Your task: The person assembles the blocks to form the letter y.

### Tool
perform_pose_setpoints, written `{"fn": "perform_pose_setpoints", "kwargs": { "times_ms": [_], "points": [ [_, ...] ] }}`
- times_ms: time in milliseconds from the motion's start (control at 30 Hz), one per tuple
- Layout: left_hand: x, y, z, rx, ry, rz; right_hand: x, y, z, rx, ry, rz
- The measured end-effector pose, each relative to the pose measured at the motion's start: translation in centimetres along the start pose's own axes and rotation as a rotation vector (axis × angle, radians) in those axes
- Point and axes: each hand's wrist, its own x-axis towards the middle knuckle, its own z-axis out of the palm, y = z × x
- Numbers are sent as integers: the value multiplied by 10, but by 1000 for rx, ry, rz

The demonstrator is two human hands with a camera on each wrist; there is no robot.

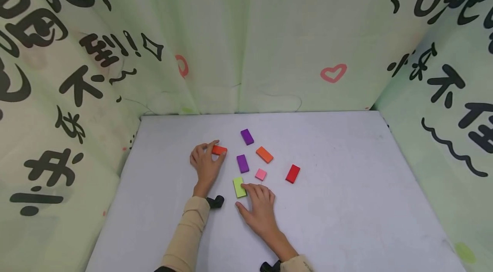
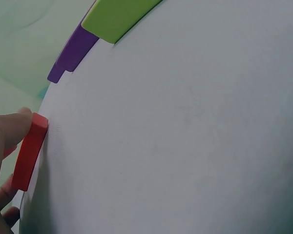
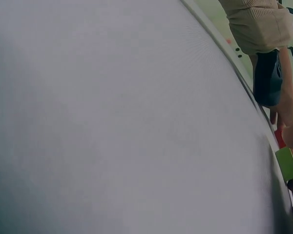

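Observation:
In the head view my left hand (image 1: 206,163) pinches an orange-red block (image 1: 219,150) between thumb and fingers, at the left of the group. The left wrist view shows this red block (image 2: 30,153) on edge, thumb at one end and fingertips near the other. Another bit of red peeks out behind the thumb. My right hand (image 1: 262,210) lies with loosely bent fingers by a lime-green block (image 1: 239,187). One fingertip touches that block's right edge, while the thumb is spread out below it. In the right wrist view the green block (image 3: 286,164) is partly behind fingers.
Two purple blocks (image 1: 247,137) (image 1: 242,164), an orange block (image 1: 264,155), a small pink block (image 1: 260,174) and a red block (image 1: 292,174) lie on the white table (image 1: 346,203). Printed curtains (image 1: 285,41) enclose its back and sides.

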Motion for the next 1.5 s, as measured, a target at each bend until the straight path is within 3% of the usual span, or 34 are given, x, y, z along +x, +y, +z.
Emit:
{"fn": "perform_pose_setpoints", "kwargs": {
  "times_ms": [300, 600, 967, 1500],
  "points": [
    [2, -7, -3, 6, 17, 65, 9, -5, 7, -14, 30, -33],
    [0, -10, -8, -28, 19, 88, 19, -11, 17, -19, 39, -25],
    [-7, -12, -14, -45, -42, 93, 32, -18, 26, -54, 58, 2],
    [-10, -16, -14, -47, -29, 131, 50, -20, 29, -70, 49, 24]
  ]
}}
